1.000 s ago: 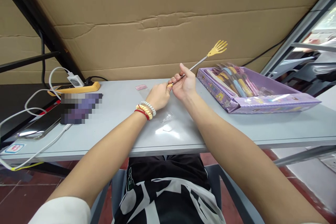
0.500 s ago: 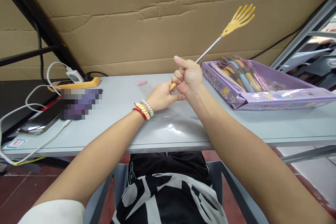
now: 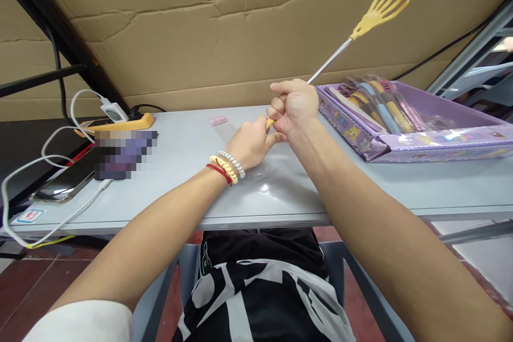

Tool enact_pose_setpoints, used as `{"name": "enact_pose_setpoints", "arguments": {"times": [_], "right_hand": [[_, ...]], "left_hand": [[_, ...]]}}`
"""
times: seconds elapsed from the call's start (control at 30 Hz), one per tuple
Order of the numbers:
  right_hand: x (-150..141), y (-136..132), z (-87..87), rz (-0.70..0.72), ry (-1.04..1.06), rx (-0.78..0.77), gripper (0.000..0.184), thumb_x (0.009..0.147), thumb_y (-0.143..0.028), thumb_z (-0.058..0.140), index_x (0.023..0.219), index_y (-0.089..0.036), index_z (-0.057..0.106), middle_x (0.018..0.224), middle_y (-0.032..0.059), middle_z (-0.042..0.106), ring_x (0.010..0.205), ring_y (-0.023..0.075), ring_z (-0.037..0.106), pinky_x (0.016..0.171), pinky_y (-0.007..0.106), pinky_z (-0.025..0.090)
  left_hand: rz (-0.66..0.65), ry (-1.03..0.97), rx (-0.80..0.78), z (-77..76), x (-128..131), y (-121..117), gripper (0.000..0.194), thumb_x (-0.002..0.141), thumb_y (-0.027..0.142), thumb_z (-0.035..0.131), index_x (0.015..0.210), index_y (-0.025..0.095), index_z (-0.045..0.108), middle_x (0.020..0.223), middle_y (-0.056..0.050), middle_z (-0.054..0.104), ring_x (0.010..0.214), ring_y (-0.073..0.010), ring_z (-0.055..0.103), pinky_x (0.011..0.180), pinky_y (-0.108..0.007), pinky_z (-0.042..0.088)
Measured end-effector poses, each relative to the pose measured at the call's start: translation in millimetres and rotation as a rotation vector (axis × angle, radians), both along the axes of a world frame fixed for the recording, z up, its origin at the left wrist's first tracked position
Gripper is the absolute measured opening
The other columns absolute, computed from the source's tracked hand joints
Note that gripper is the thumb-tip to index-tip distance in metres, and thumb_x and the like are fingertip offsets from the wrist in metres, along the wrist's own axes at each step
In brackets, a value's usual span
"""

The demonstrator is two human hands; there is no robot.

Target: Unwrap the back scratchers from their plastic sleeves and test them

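A back scratcher (image 3: 374,22) with a yellow hand-shaped head and a silver rod slants up to the right, its yellow handle end low between my hands. My right hand (image 3: 298,109) is closed round it, index finger stretched along the top. Around the handle's lower end my left hand (image 3: 248,143) is closed too, its thumb meeting my right hand. Under the hands a clear plastic sleeve (image 3: 262,173) with a pink label (image 3: 218,121) lies on the grey table (image 3: 168,192); part of it is hidden by my left hand.
At the right stands a purple display box (image 3: 444,147) holding several wrapped back scratchers (image 3: 387,109). On the left are a yellow power strip (image 3: 136,122) with a white charger (image 3: 114,111), cables, a dark phone (image 3: 66,184) and a pixelated object (image 3: 126,155). Cardboard (image 3: 192,48) rises behind the table.
The back scratcher's head has moved up and to the right, with more of the silver rod in sight. Both hands have shifted slightly right in the view and still hold it.
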State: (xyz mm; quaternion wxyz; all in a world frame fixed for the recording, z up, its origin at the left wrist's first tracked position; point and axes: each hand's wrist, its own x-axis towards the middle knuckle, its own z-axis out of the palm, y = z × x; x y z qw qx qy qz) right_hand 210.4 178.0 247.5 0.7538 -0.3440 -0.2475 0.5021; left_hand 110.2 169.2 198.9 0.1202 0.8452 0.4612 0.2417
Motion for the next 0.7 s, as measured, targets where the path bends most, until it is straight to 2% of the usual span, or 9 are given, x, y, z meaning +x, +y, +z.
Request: {"name": "enact_pose_setpoints", "arguments": {"times": [0.2, 0.33, 0.53, 0.6, 0.7], "right_hand": [[2, -4, 5.5, -0.009, -0.011, -0.016, 0.045, 0.072, 0.0, 0.053, 0.064, -0.023, 0.014, 0.042, -0.0115, 0.016, 0.032, 0.0021, 0.012, 0.032, 0.02, 0.014], [4, -6, 6.3, -0.006, 0.002, -0.04, 0.041, 0.073, -0.001, 0.051, 0.062, -0.023, 0.019, 0.041, -0.012, 0.016, 0.033, 0.0027, 0.011, 0.032, 0.019, 0.014], [17, -6, 2.8, 0.14, 0.047, 0.048, 0.044, 0.076, -0.01, 0.054, 0.06, -0.022, 0.015, 0.039, -0.0104, 0.012, 0.034, 0.005, 0.009, 0.033, 0.021, 0.014], [22, -5, 1.1, 0.164, 0.058, 0.061, 0.041, 0.077, -0.015, 0.055, 0.059, -0.022, 0.018, 0.04, -0.0094, 0.016, 0.034, 0.006, 0.014, 0.034, 0.022, 0.018], [24, -1, -3.5, 0.174, 0.045, 0.079, 0.035, 0.079, -0.025, 0.057, 0.059, -0.022, 0.028, 0.043, -0.0078, 0.029, 0.037, 0.0074, 0.031, 0.039, 0.023, 0.032]], "left_hand": [[0.086, 0.055, 0.075, -0.1, 2, -5, 0.064, 0.087, 0.073, 0.037, 0.099, 0.015, 0.06, 0.075, -0.008, 0.065, 0.064, -0.02, 0.057, 0.053, -0.029, 0.031], [0.084, 0.061, 0.066, 0.5, 3, -7, 0.068, 0.085, 0.077, 0.034, 0.097, 0.016, 0.061, 0.073, -0.007, 0.064, 0.065, -0.0198, 0.058, 0.053, -0.03, 0.032], [0.049, 0.002, 0.03, -1.6, 6, -8, 0.067, 0.081, 0.081, 0.038, 0.099, 0.018, 0.055, 0.069, -0.003, 0.06, 0.062, -0.0194, 0.057, 0.052, -0.029, 0.031], [0.038, -0.015, 0.007, -0.8, 6, -10, 0.066, 0.08, 0.08, 0.042, 0.101, 0.019, 0.053, 0.068, -0.002, 0.059, 0.061, -0.0195, 0.056, 0.052, -0.03, 0.032], [0.035, -0.049, -0.004, 1.7, 4, -11, 0.066, 0.077, 0.079, 0.051, 0.104, 0.019, 0.05, 0.073, -0.002, 0.062, 0.063, -0.0205, 0.058, 0.053, -0.03, 0.034]]}}
